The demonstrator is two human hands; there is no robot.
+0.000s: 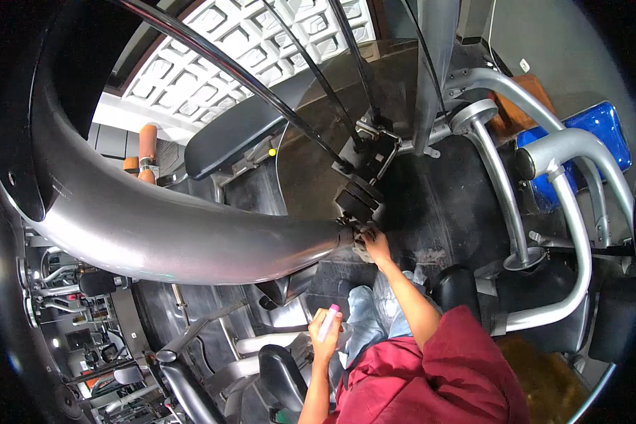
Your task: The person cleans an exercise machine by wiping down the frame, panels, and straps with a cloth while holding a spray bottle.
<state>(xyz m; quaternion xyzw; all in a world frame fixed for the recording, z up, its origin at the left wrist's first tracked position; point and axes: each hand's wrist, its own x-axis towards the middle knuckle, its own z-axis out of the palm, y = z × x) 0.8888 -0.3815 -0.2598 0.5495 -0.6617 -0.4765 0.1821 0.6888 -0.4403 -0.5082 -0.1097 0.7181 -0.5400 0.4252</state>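
My left hand (323, 338) is wrapped round a small clear bottle with a pink cap (328, 322), held upright in front of my red shirt. Farther forward, my right hand (376, 246) presses a crumpled greyish cloth (362, 247) against the lower end of a large curved grey metal frame (212, 244). Just beyond that hand stand dark weight blocks (359, 199) with shiny rods rising from them. The fingertips of my right hand are partly hidden by the cloth.
Curved silver tubes (579, 261) of a machine stand on the right, near a blue glossy pad (608, 131). A black padded bench (240, 134) lies ahead. Black pads (281, 374) flank my legs. More gym machines stand at the far left.
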